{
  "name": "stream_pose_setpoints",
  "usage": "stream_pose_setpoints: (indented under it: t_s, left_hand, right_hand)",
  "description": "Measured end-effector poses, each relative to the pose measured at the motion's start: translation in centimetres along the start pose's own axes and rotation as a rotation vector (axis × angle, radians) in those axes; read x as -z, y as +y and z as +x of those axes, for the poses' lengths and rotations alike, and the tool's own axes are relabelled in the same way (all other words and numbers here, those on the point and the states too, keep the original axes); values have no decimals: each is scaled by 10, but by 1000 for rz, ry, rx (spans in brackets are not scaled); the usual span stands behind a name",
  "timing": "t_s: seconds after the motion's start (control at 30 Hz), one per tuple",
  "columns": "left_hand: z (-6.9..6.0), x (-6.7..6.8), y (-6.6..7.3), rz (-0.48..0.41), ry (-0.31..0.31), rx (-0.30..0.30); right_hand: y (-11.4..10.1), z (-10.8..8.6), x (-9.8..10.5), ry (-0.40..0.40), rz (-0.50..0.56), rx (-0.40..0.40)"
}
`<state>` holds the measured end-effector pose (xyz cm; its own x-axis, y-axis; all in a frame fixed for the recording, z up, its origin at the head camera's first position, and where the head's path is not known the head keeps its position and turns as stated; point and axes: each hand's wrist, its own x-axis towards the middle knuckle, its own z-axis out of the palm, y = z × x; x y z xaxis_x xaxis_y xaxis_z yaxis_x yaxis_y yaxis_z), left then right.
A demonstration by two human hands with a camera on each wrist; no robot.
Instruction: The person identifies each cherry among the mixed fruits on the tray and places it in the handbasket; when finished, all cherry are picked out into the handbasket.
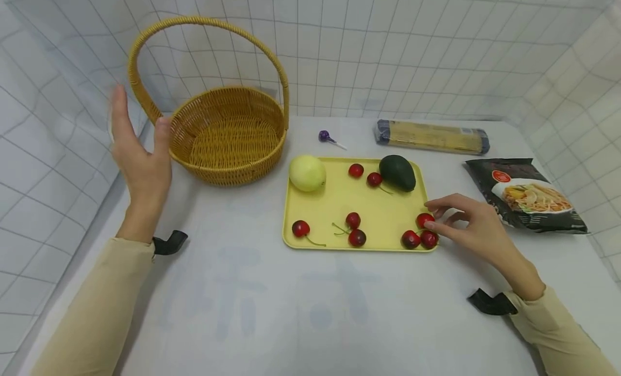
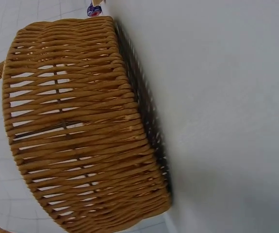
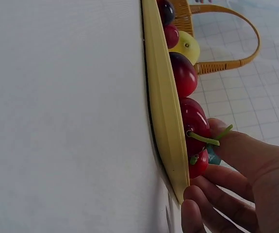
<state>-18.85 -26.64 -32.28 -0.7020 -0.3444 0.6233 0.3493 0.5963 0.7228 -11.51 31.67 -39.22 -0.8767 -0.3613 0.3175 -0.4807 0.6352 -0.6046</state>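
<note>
My right hand (image 1: 473, 225) is at the right end of a yellow tray (image 1: 388, 209), its thumb and forefinger parted around a red cherry (image 1: 425, 220). Two more cherries lie against that one; the right wrist view shows the thumb (image 3: 241, 145) close behind them and their green stems. Whether the fingertips touch the cherry is unclear. Raised at the left, my left hand (image 1: 145, 160) has its fingers extended and holds nothing. Beside it stands a wicker basket (image 1: 233, 168) with a tall handle and nothing inside; its woven side (image 2: 81, 126) fills much of the left wrist view.
On the tray are a yellow-green fruit (image 1: 307, 173), an avocado (image 1: 398, 173) and several other cherries (image 1: 353, 221). Behind it lie a purple lollipop (image 1: 325, 136) and a long yellow packet (image 1: 432, 137). A black noodle bag (image 1: 529, 195) is right of my right hand.
</note>
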Motion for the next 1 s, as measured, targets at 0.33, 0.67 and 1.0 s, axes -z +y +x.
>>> stream_pose_setpoints:
  t_s: [0.33,0.67,1.0]
  left_hand:
    - [1,7,-52,-459,-277,497]
    - [-5,-10,-71,-626,-321,485]
    - [-11,-15,-72,-674,-261,536]
  right_hand:
    - [-1,0,-1,-29,-64,43]
    - [-1,-2,-10,-29,-83,68]
    - [-6,3,-3,51,-55,62]
